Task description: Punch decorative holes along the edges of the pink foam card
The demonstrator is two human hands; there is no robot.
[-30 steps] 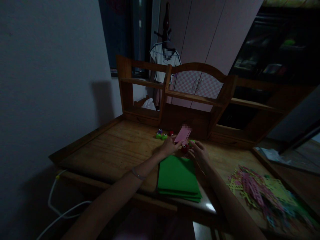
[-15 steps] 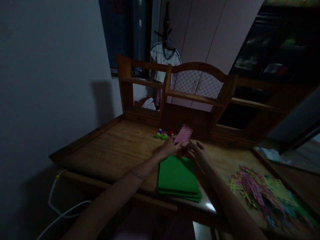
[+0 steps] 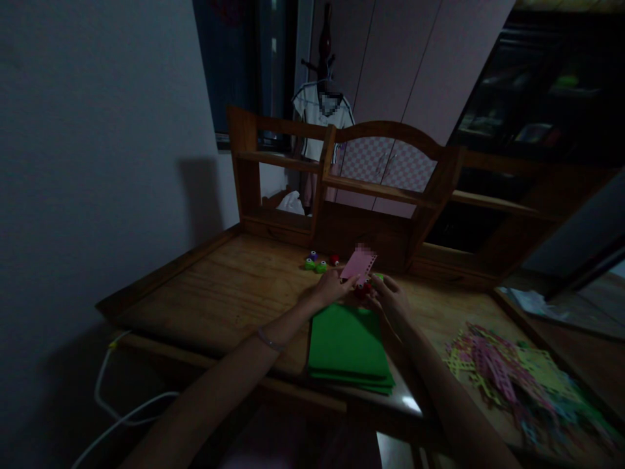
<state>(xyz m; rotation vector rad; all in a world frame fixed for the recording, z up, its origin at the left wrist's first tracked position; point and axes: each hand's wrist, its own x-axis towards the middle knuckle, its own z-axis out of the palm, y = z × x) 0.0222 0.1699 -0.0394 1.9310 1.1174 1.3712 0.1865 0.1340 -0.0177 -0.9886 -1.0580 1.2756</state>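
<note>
Pinched in my left hand (image 3: 334, 286) is a pink card (image 3: 358, 264) with a row of holes along its right edge. My right hand (image 3: 390, 299) is closed beside it, its fingertips on a small red piece with white eye-like spots (image 3: 362, 289) just below the card. A bit of green (image 3: 378, 277) shows behind my right fingers; I cannot tell whether it is held. Under both hands lies a stack of green sheets (image 3: 347, 342). Beyond my left hand sit small green pieces with eyes (image 3: 321, 267), a purple one (image 3: 313, 256) and a red one (image 3: 334, 260).
A loose heap of pink, yellow, green and blue perforated strips (image 3: 508, 371) covers the right of the wooden desk (image 3: 209, 286). A wooden shelf unit (image 3: 381, 189) rises along its back. White cable (image 3: 105, 391) hangs off the left front edge.
My right fingers have shifted slightly around the red piece, which shows more clearly, and less green is visible behind them. My left hand and the pink card stay in place.
</note>
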